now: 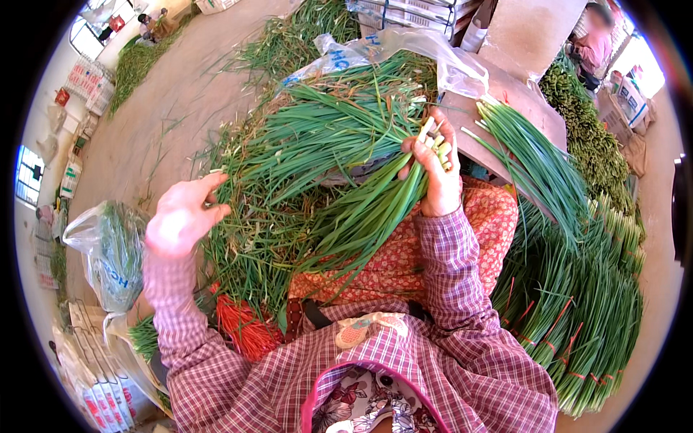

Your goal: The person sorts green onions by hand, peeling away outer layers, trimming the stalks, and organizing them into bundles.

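My right hand (436,167) is closed round a bunch of garlic chives (382,214), pale stem ends up, with the long leaves hanging down to the left over my lap. Off to the left, my left hand (189,213) is held out with thumb and fingers apart and nothing visible between them. It is close to a heap of loose trimmed leaves (249,216). Between the two hands spreads a larger pile of loose chives (325,137), on top of leaf scraps. Right of my right hand, a sorted bunch of chives (530,155) lies on a board (476,141).
Tied chive bundles (577,317) stand on my right. Red ties (245,325) lie by my left hip. A filled clear plastic bag (112,252) is at far left; plastic film (404,43) lies behind the pile. Another person (593,43) sits at the far right.
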The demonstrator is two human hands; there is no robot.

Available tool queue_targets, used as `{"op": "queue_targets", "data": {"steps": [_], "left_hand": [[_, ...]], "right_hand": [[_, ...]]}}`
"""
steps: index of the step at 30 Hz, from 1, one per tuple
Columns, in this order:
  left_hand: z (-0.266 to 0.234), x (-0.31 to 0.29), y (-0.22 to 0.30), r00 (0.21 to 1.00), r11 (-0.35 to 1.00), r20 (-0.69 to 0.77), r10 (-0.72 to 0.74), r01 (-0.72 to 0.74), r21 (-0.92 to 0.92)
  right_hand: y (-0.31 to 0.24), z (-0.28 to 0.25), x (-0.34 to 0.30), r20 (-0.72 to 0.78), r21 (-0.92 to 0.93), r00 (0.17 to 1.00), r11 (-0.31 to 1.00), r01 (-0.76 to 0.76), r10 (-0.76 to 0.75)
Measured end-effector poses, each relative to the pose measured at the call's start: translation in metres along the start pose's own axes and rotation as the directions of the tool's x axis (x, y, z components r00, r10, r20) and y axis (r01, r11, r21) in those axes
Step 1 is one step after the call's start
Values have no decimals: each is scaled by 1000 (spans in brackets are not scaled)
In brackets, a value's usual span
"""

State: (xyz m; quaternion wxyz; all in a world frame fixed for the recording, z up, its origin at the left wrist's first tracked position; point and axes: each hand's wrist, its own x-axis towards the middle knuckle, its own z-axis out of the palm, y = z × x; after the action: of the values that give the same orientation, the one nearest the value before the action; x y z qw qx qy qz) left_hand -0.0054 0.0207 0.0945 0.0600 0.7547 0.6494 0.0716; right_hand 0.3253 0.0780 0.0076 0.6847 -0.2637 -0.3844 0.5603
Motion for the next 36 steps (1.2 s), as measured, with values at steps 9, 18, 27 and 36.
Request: {"op": "queue_targets", "data": {"steps": [9, 18, 27, 36], "left_hand": [[-76, -37, 163, 669, 676, 118, 734, -737, -30], [-61, -42, 184, 381, 408, 158, 911, -891, -201], [-49, -43, 185, 207, 254, 175, 962, -915, -314], [-53, -49, 184, 294, 328, 164, 942, -911, -251]], "right_hand": [[-11, 43, 6, 105, 184, 986, 977, 108, -129], [11, 25, -19, 47, 82, 999, 997, -17, 13], [14, 23, -20, 90, 85, 996, 996, -15, 8], [13, 35, -20, 139, 98, 990, 995, -7, -7]]}}
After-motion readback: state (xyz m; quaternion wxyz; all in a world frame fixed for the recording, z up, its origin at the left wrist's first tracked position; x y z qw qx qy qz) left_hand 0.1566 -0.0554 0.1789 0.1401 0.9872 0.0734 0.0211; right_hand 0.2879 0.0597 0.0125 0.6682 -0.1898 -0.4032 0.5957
